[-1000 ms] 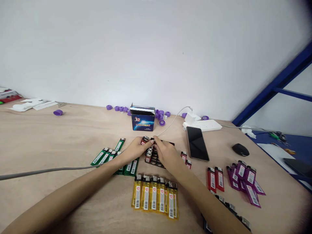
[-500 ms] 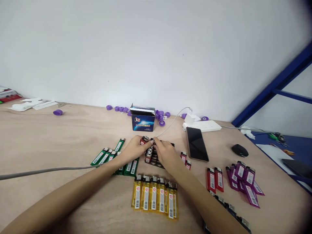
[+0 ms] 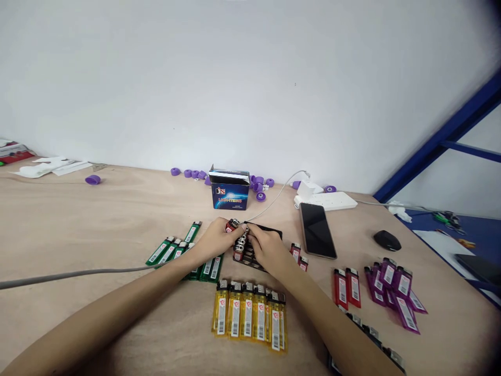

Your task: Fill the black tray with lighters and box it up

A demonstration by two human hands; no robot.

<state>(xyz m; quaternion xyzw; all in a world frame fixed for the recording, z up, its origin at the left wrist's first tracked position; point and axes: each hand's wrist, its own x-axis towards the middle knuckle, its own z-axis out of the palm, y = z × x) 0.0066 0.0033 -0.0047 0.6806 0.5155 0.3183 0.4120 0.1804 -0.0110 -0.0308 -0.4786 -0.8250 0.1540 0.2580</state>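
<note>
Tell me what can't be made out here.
Head view only:
- Black tray of lighters: mostly hidden by the left hand and right hand.
- Dark lighters at the bottom: cut off by the edge and forearm.
- Yellow lighters' labels: too small to read.

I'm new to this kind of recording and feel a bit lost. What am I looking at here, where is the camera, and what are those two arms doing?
There is no machine: the arms are a person's own, filmed by a camera on their head looking forward and down. Both hands meet over a dark tray of lighters on a wooden table. The left hand and right hand pinch a red lighter at the tray's far end. Around them lie sorted groups: yellow lighters, green lighters, more red lighters and purple lighters. Further back stand a blue lighter box, a phone and a mouse.
</note>
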